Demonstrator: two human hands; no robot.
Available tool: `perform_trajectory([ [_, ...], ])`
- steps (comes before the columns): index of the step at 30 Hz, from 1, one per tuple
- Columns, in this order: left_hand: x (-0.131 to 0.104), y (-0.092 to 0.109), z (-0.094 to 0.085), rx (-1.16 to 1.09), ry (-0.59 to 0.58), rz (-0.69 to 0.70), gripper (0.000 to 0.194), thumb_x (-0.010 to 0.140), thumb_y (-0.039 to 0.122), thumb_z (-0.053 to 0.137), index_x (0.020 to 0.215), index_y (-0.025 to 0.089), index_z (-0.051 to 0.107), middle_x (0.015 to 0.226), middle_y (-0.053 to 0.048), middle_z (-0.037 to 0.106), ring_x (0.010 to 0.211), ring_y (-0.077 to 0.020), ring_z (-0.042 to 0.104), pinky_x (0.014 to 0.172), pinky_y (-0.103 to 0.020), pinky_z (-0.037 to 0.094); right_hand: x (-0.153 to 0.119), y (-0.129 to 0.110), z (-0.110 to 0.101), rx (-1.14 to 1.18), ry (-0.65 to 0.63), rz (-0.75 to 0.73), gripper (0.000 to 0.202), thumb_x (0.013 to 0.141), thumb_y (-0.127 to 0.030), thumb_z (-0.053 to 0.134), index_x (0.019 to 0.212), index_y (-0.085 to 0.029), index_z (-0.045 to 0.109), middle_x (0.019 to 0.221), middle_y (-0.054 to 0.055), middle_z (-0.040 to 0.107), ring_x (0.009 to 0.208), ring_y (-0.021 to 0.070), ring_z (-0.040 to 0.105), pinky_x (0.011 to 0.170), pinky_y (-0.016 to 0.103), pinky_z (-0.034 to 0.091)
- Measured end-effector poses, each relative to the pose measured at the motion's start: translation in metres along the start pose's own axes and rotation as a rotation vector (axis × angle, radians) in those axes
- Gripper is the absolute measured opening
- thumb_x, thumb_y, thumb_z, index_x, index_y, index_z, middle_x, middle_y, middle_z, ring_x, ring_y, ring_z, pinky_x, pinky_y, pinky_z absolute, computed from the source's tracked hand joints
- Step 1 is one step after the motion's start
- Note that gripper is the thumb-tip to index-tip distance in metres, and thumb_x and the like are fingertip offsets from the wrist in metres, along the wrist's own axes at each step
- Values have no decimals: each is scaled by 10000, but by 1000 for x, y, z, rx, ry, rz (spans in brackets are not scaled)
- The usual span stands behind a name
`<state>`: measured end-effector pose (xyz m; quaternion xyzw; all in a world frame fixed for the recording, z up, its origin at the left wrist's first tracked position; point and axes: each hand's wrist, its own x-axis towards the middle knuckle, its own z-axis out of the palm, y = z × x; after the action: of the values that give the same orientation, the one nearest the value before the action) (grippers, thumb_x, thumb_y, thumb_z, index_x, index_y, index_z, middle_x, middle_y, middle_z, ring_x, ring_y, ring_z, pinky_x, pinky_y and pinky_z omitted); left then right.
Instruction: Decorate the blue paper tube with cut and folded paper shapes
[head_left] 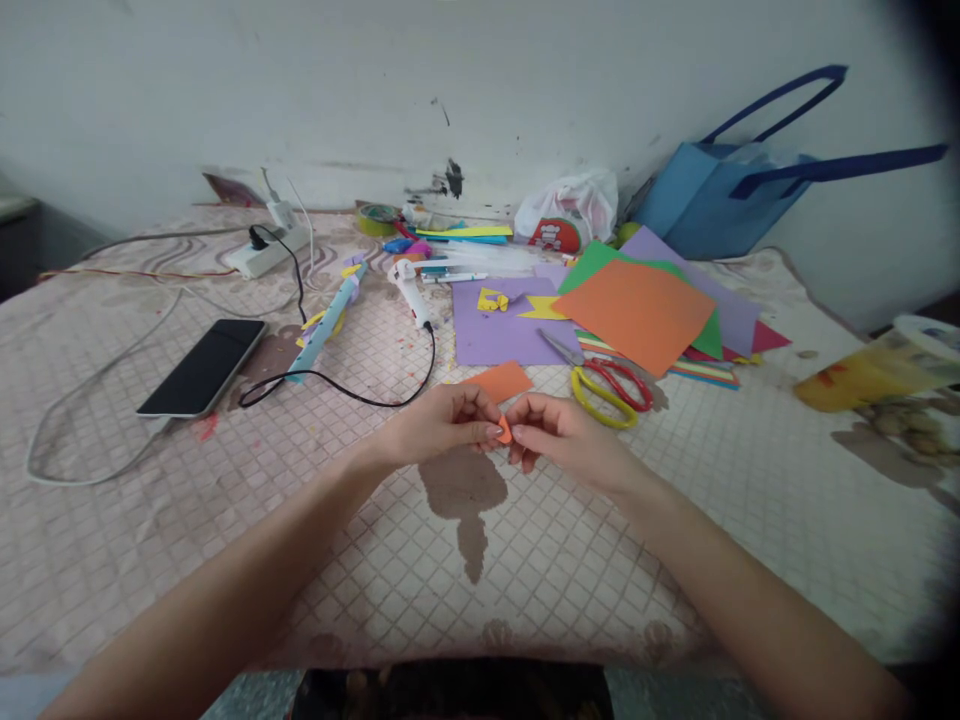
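Observation:
A small piece of orange paper (505, 430) is pinched between my two hands above the table's middle. My left hand (442, 425) grips its left side with thumb and fingers closed. On the other side, my right hand (559, 430) closes its fingertips on the same piece, whose exact shape is partly hidden. Just behind my hands lies a larger orange paper strip (502, 381), flat on the cloth. Scissors with red and yellow handles (604, 397) rest close beyond my right hand, blades pointing to the back left.
A purple sheet (495, 340) and a stack topped by an orange sheet (637, 310) lie behind. A corded glue gun (411, 292), light-blue paper stick (326, 325), and charging phone (204, 368) are leftward. A plastic cup (877, 370) and blue bag (712, 200) stand right.

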<state>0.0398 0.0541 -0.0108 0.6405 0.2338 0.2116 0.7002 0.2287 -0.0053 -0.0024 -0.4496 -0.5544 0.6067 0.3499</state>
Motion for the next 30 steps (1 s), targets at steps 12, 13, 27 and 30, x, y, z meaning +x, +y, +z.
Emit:
perform_trajectory([
  [12, 0, -1, 10, 330, 183, 68, 261, 804, 384, 618, 753, 128, 613, 694, -27, 634, 630, -98, 564, 566, -203, 423, 0, 5, 12, -477, 309, -172, 85, 787, -231, 539, 713, -191, 531, 667, -13, 568, 567, 100, 509, 525, 232, 421],
  [13, -1, 0, 11, 352, 199, 67, 278, 798, 399, 621, 735, 129, 611, 675, -22, 625, 611, -95, 552, 551, -200, 413, 0, 6, 13, -521, 332, -193, 77, 782, -226, 544, 713, -192, 538, 666, -13, 572, 574, 102, 503, 531, 234, 415],
  [27, -1, 1, 5, 73, 161, -116, 180, 797, 303, 624, 806, 126, 591, 723, -14, 629, 596, -74, 547, 587, -215, 422, 1, 2, 7, 36, 93, 95, 183, 805, -347, 588, 755, -179, 537, 644, -27, 580, 513, 84, 554, 458, 215, 440],
  [30, -1, 1, 6, 10, 170, -149, 203, 787, 319, 643, 832, 127, 592, 723, -12, 631, 584, -69, 548, 555, -203, 391, 2, 3, 6, 82, 86, 96, 187, 802, -347, 598, 747, -178, 541, 638, -30, 583, 509, 82, 554, 463, 218, 441],
])
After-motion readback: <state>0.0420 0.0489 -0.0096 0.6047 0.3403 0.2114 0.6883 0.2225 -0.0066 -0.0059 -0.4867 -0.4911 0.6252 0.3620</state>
